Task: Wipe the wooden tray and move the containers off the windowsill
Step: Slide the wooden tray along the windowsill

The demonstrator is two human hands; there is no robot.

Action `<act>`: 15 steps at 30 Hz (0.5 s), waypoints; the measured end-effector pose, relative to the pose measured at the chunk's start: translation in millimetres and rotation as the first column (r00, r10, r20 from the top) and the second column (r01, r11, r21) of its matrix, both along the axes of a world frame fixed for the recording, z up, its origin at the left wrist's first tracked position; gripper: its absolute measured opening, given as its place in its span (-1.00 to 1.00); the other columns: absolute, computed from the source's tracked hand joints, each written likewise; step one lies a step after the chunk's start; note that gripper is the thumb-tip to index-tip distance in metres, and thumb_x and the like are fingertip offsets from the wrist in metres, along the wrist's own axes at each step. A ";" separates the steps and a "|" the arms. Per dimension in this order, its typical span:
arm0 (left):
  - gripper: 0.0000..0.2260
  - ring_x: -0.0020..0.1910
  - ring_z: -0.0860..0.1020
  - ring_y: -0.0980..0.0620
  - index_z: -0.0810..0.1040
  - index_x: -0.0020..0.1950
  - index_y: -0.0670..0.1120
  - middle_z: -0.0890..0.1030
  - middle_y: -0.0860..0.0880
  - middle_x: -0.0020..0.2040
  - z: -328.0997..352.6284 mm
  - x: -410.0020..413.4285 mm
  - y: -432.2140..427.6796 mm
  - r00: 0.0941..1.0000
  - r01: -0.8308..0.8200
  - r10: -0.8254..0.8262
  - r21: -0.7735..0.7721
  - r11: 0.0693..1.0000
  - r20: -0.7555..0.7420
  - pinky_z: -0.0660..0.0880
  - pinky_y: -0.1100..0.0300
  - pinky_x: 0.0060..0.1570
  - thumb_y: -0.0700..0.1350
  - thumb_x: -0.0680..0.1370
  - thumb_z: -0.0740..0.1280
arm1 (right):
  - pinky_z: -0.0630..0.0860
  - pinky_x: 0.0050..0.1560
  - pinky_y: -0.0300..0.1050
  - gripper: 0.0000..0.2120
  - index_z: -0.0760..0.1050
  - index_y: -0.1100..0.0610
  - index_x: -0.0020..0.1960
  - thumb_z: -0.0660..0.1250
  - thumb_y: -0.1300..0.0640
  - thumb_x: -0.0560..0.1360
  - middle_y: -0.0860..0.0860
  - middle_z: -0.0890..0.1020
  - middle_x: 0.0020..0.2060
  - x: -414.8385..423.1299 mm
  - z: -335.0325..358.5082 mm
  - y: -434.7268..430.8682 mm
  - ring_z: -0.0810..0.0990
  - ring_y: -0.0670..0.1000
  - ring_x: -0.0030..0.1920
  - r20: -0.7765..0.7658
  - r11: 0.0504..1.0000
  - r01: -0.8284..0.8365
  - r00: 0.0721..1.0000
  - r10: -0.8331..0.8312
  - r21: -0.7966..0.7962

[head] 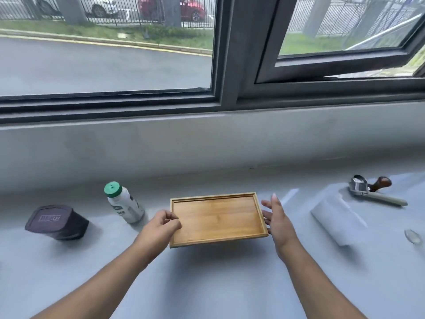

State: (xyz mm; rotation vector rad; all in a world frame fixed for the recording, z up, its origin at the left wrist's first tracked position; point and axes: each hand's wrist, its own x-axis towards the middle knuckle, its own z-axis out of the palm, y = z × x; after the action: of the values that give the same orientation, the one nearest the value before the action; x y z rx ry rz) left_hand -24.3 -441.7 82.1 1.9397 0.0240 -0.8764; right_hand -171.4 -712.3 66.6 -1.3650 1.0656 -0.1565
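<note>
The empty wooden tray [217, 218] hovers slightly above the grey windowsill [207, 284], casting a shadow under its near edge. My left hand [162, 224] is closed on the tray's left edge. My right hand [277, 217] rests against the right edge with its fingers stretched and apart. A white bottle with a green cap [124, 204] stands left of the tray. Further left sits a dark lidded container [57, 223].
A white paper towel roll [335, 221] lies right of the tray. Behind it is a metal coffee tool with a pale handle [370, 191]. A small clear object [412, 236] sits at the far right. The window frame [227, 65] rises behind the sill.
</note>
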 end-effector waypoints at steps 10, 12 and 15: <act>-0.64 0.12 0.62 0.03 0.59 0.04 0.00 0.72 0.04 -0.02 -36.8 66.9 -85.9 0.998 -0.063 0.062 0.090 0.994 0.014 0.48 -0.04 0.27 0.14 0.34 0.31 | 0.41 0.46 0.25 -0.01 0.51 -0.06 0.44 0.05 -0.65 0.25 0.07 0.63 0.34 83.7 -44.9 -89.3 0.57 0.14 0.36 -0.038 0.997 -0.067 0.997 0.069 0.048; -0.63 0.06 0.63 0.04 0.60 0.04 0.00 0.72 0.04 -0.07 -44.8 78.1 -99.4 0.997 -0.077 0.075 0.090 0.993 0.021 0.51 0.02 0.14 0.14 0.32 0.32 | 0.33 0.53 0.21 0.04 0.44 -0.04 0.52 0.05 -0.65 0.25 0.06 0.55 0.44 98.6 -51.1 -101.0 0.48 0.13 0.46 -0.039 0.997 -0.074 0.996 0.076 0.036; -0.61 -0.08 0.60 -0.02 0.61 0.03 -0.03 0.72 0.02 -0.06 -56.6 87.4 -113.8 0.997 -0.071 0.070 0.091 0.993 0.020 0.49 0.08 -0.10 0.13 0.31 0.31 | 0.31 0.49 0.14 -0.10 0.46 -0.03 0.50 -0.01 -0.59 0.42 0.06 0.51 0.47 113.1 -64.1 -109.7 0.44 0.15 0.47 -0.082 0.997 -0.076 0.994 0.074 -0.021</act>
State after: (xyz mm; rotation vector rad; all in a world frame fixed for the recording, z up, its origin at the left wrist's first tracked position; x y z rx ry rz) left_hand 63.2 -555.5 25.6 2.0190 0.1237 -0.8243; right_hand -58.3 -822.0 2.5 -1.4409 1.0808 -0.0588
